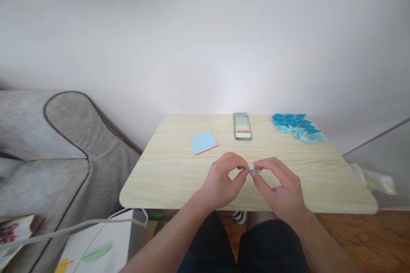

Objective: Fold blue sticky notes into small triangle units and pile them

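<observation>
The table (173,179) had a smooth, matt, pale wood-grain top; near its far right corner lay blue folded pieces (294,121) that looked like paper. The sofa (72,115) was rough grey cloth.

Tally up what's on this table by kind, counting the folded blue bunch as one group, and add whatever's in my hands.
Phone: 1
Square paper stack: 1
Group of folded blue pieces: 1 (overlapping, too unclear to count singly)
Small blue piece between left hand and right hand: 1
Total: 4

paper stack (204,142): light blue, orange edge | sofa (67,136): grey, dark piping
</observation>
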Available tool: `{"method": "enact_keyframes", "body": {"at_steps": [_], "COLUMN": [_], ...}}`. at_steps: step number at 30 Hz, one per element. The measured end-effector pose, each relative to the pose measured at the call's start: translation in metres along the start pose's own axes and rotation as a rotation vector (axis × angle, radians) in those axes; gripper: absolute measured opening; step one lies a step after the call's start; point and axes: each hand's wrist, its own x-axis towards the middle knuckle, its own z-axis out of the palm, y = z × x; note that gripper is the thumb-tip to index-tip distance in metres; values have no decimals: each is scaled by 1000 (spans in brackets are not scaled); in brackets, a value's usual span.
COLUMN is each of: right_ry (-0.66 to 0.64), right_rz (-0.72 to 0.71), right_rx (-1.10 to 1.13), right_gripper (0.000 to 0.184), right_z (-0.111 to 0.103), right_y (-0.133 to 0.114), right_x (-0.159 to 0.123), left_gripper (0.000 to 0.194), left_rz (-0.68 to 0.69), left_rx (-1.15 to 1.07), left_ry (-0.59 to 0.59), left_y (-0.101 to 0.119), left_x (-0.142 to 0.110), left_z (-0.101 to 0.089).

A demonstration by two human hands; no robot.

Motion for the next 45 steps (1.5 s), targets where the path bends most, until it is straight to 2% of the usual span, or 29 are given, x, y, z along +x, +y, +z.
{"method": "enact_keyframes", "body": {"at_steps": [5,11,21,25,32,34,37,40,45], "right_ry": [-63,-78,-110,-107,-116,-166,-313,-399,-395], "right_rz": [2,56,120,191,359,430,502,526,524], "right_rx": [21,45,84,97,183,230,245,236,228], "right_gripper": [17,12,7,4,10,16,22,29,31], "right_z": [-2,-5,-9,-11,-12,-11,-10,-8,-6], "right_y": [1,3,4,3,4,5,4,3,3], "right_x": [-1,-2,-1,-1,-2,-2,-3,-6,-11], "left_gripper": [8,7,9,13,16,17,19,21,23], "left_rz": [-12,-35,-122,-158,-269,-322,-390,-418,-445], "left_rx": [15,34,39,-3,-111,-162,-251,-311,-387], "left_ry": [-39,-28,-96,-116,-168,-161,-140,-125,-133], "left_y": [0,-3,-3,-1,2,2,1,-1,-7], "left_x": [-1,-3,-1,-1,0,0,0,-2,-7], "left_z": [-1,-7,-13,-13,-15,-14,-11,-8,-2]}}
